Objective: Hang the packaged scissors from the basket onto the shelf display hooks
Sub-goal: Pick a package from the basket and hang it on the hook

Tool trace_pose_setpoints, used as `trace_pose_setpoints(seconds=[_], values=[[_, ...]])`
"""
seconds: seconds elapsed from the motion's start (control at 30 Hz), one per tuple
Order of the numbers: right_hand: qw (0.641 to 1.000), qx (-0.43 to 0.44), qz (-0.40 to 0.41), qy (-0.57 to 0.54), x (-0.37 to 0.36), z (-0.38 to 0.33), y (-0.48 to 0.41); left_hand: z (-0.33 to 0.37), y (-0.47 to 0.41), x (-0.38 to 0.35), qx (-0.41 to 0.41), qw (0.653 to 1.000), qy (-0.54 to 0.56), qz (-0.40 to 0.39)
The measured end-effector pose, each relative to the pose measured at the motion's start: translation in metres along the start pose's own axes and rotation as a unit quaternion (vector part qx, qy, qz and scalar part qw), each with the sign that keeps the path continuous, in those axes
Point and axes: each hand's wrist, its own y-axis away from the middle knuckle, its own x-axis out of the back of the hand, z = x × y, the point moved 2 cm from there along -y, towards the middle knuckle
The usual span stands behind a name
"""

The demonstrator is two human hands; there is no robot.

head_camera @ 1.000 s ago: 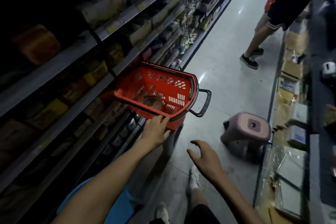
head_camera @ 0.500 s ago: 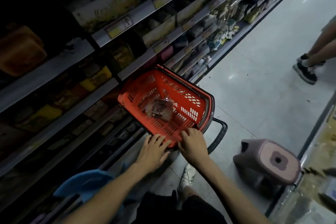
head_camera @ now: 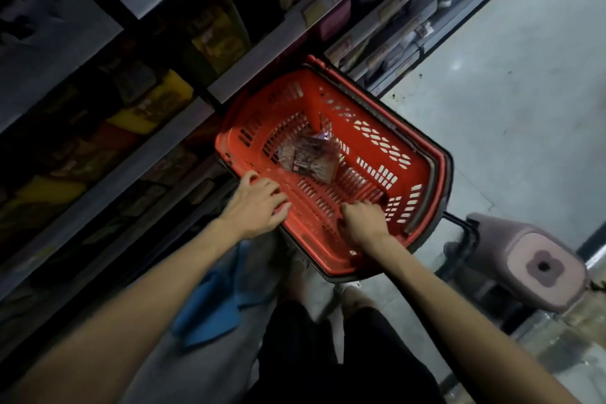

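the aisle was dim, the dark stocked metal shelves (head_camera: pixel 108 174) nearly lost in shadow. light fell from the upper right, leaving soft glare on the pale grey polished floor (head_camera: pixel 511 82). motion blur smeared the frame, and wide-angle distortion bent its edges.

Right hand (head_camera: pixel 362 223), free in air 1 s ago, now inside red basket (head_camera: pixel 423 174) w/ fingers curled on its floor; left hand (head_camera: pixel 259 203) now spread flat over near rim. Basket nearer camera.

Probably a shop, stocked shelves (head_camera: pixel 210 95), basket (head_camera: pixel 423 154)
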Motion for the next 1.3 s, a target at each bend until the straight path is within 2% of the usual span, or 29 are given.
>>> trace_pose_setpoints(seconds=[0.1, 0.2, 0.37, 0.5, 0.83, 1.0, 1.2, 1.3], values=[[1.0, -0.015, -0.007, -0.004, -0.012, -0.009, -0.052, -0.011, -0.023, -0.001, -0.004, 1.0, 0.023, -0.008], [0.999, -0.03, -0.017, -0.035, -0.027, -0.019, -0.1, -0.009, -0.036, -0.007, 0.038, 0.997, 0.064, -0.028], [0.998, -0.05, 0.018, -0.014, -0.054, -0.025, -0.172, -0.013, -0.037, -0.021, 0.05, 0.996, 0.07, 0.031], [0.998, -0.067, 0.017, -0.015, -0.077, -0.023, -0.204, -0.013, -0.038, -0.023, 0.052, 0.996, 0.062, 0.042], [0.995, -0.084, 0.006, -0.062, -0.094, -0.021, -0.197, -0.013, -0.04, -0.022, 0.052, 0.996, 0.069, 0.007], [0.976, -0.09, -0.052, -0.191, -0.073, -0.018, -0.221, -0.013, -0.04, -0.022, 0.055, 0.996, 0.076, 0.013], [0.969, -0.1, -0.034, -0.222, -0.1, -0.04, -0.204, -0.013, -0.039, -0.022, 0.059, 0.994, 0.085, 0.019], [0.952, -0.137, -0.012, -0.274, -0.106, -0.04, -0.187, -0.013, -0.039, -0.022, 0.062, 0.994, 0.087, 0.018]])
